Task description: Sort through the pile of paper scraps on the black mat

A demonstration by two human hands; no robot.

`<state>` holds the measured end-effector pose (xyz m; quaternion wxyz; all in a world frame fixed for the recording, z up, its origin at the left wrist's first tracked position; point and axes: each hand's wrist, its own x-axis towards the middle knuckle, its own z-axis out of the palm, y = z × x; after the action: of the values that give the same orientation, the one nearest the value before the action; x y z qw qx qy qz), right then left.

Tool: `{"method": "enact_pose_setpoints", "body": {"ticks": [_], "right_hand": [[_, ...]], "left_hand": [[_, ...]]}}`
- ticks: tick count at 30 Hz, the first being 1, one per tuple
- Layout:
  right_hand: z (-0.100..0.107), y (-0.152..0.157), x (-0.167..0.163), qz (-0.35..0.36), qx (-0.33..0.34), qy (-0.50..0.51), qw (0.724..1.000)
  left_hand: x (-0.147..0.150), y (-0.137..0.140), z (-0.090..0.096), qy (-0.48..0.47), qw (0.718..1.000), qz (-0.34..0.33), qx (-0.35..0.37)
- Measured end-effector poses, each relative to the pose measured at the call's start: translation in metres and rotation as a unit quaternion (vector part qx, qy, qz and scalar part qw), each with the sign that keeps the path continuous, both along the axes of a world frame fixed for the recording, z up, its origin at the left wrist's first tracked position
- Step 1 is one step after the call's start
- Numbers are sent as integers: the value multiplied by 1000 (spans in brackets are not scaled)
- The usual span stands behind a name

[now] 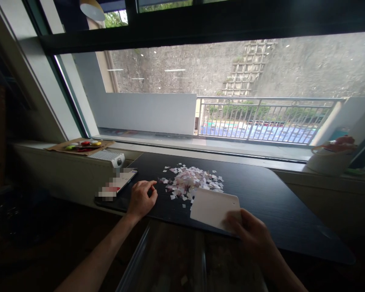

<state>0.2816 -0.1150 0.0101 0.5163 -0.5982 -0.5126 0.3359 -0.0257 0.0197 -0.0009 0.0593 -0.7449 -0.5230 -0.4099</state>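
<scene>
On the dark tabletop [246,182] lies a loose pile of small square paper scraps [188,178], mostly white with some pinkish ones. My left hand [142,198] is beside the pile on the left, near the table's front edge. Its fingers are loosely curled, with a gap between thumb and forefinger and nothing visible in them. My right hand [252,229] grips the right end of a flat white card [214,209] with rounded corners and a small hole. The card overlaps the near side of the pile in view; whether it touches the scraps I cannot tell.
A phone [124,180], partly blurred out, lies at the table's left edge. Under the front edge is a clear-sided container [182,259] with scraps inside. Cardboard [56,147] with colourful items and a white slatted device [109,158] sit at left. A white bucket [328,156] stands right, by the window.
</scene>
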Motion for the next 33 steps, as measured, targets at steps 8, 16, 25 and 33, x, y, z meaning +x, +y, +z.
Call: {"method": "enact_pose_setpoints", "body": {"ticks": [8,16,25,33], "right_hand": [[4,34,-15,27,27,-45,998],[2,32,-18,52,22,-33,998],[1,31,-21,69,6,-20,997],[3,26,-27,143,-31,3,989]], "left_hand": [[2,-1,0,-8,1000,0,0],[3,-2,1,-10,1000,-5,-1],[3,-3,1,-9,1000,-5,-4],[2,-2,0,-8,1000,-3,0]]}}
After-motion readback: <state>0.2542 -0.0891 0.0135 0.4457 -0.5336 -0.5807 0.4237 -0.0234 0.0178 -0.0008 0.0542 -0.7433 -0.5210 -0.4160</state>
